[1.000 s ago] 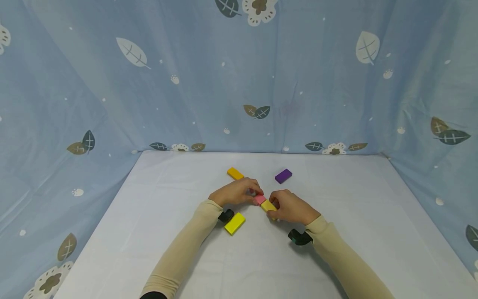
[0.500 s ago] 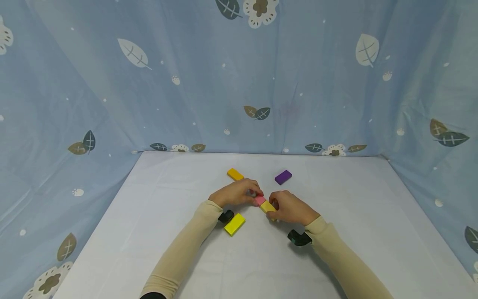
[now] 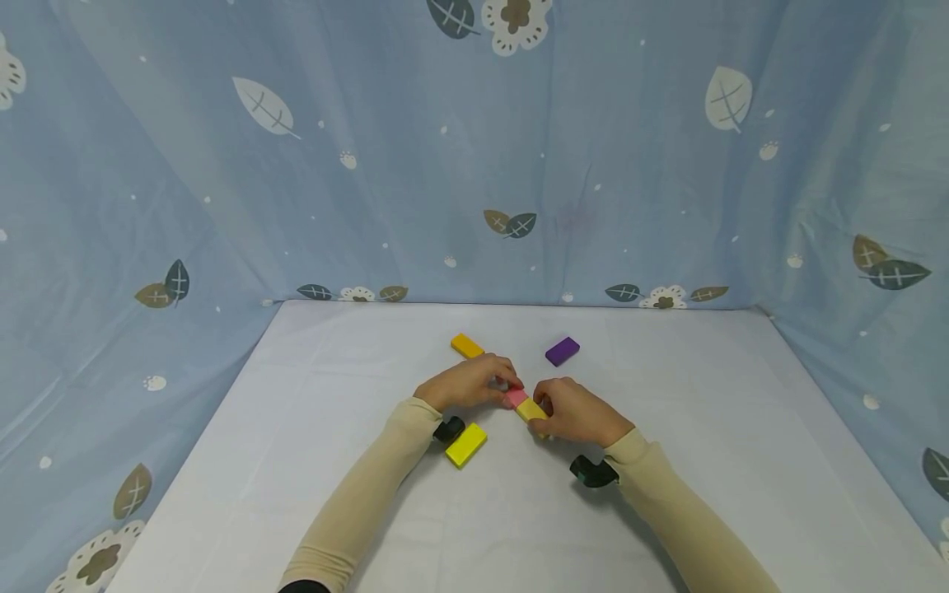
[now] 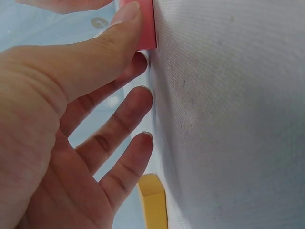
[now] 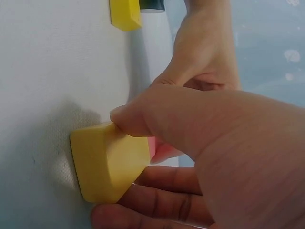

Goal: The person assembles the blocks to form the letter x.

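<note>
Mid-table in the head view, a pink block (image 3: 516, 397) and a pale yellow block (image 3: 530, 411) lie end to end in a slanting line, their ends apparently touching. My left hand (image 3: 467, 382) pinches the pink block; the left wrist view shows the thumb on its side, the other fingers spread below. My right hand (image 3: 583, 412) holds the pale yellow block between thumb and fingers. In the right wrist view the near end of this yellow block (image 5: 112, 160) sits on the white cloth, with only a sliver of pink beyond it.
A bright yellow block (image 3: 466, 445) lies by the left wrist's black camera (image 3: 448, 428). Behind the left hand is an orange-yellow block (image 3: 466, 345), partly hidden. A purple block (image 3: 563, 352) lies at the back right. Blue patterned curtains (image 3: 415, 165) enclose the white table (image 3: 334, 354).
</note>
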The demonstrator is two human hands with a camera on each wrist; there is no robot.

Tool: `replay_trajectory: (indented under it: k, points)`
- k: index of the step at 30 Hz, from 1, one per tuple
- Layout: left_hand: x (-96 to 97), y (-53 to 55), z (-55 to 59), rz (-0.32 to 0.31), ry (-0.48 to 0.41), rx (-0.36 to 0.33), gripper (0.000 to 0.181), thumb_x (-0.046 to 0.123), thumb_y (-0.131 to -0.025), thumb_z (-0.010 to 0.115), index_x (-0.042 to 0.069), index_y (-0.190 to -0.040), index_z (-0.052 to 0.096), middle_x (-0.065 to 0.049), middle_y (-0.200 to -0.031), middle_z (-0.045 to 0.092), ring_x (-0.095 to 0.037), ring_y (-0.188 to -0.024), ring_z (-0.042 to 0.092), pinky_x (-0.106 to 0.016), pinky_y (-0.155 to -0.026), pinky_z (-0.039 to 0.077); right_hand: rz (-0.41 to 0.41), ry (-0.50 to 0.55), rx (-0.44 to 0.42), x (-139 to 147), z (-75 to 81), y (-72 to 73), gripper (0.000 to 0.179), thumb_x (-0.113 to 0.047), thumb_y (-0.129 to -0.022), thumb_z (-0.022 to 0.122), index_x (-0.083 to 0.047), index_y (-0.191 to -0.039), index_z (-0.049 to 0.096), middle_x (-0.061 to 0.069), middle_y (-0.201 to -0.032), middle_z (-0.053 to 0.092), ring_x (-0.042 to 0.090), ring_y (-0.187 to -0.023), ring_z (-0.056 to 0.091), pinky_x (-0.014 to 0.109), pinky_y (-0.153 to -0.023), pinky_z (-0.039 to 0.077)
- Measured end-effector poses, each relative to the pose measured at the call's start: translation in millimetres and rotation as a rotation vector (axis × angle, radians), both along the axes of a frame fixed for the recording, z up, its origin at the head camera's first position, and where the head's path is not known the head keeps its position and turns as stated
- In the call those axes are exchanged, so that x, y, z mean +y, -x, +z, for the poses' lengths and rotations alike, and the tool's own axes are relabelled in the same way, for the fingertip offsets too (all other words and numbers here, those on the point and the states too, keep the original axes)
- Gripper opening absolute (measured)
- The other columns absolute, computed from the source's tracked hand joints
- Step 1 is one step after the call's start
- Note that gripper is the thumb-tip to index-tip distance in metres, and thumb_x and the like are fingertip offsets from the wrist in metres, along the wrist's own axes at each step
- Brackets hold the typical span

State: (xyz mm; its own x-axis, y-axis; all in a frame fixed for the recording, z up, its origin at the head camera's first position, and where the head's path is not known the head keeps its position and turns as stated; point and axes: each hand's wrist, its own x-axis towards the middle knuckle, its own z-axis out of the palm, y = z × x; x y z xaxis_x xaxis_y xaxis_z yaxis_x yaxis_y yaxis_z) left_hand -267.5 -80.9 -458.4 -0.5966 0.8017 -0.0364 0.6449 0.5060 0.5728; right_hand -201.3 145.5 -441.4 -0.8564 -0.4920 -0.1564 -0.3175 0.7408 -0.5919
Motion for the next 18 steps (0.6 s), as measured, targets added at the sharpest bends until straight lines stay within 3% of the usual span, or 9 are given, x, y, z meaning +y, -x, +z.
replay_trajectory:
  k: [18]
  points:
    - [1.2, 1.0, -2.6, 0.001, 0.016, 0.028, 0.029, 0.020, -0.094, 0.077, 0.017, -0.123, 0.077, 0.004, -0.118, 0.071, -0.014, -0.109, 0.059, -0.032, -0.103, 0.051, -0.039, 0.005, 0.000, -0.7, -1.5, -2.1, 0.027, -0.020, -0.085, 0.083, -0.003, -0.098, 0.068, -0.002, -0.066, 0.054, 0.010, -0.056, 0.048, 0.023, -0.052, 0.043]
